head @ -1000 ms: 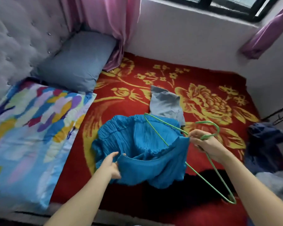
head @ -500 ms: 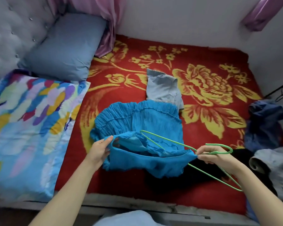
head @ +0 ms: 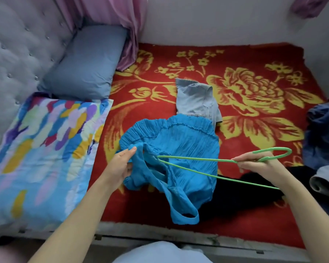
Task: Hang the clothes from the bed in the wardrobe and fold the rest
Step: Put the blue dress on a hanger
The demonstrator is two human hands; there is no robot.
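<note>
Blue dress [head: 188, 149]: crumpled in the middle of the red flowered blanket [head: 245, 54], one strap loop trailing toward the near bed edge.
Black garment [head: 235, 196]: flat on the blanket, partly under the dress's right side.
Green hanger [head: 273, 148]: held level above the dress, its far corner poking at the bunched opening.
Denim garment [head: 194, 99]: just behind the dress, their edges touching.
Right hand [head: 258, 166]: fingers pinching the hanger's neck below the hook.
Left hand [head: 122, 166]: thumb and fingers gripping the dress's gathered edge.
</note>
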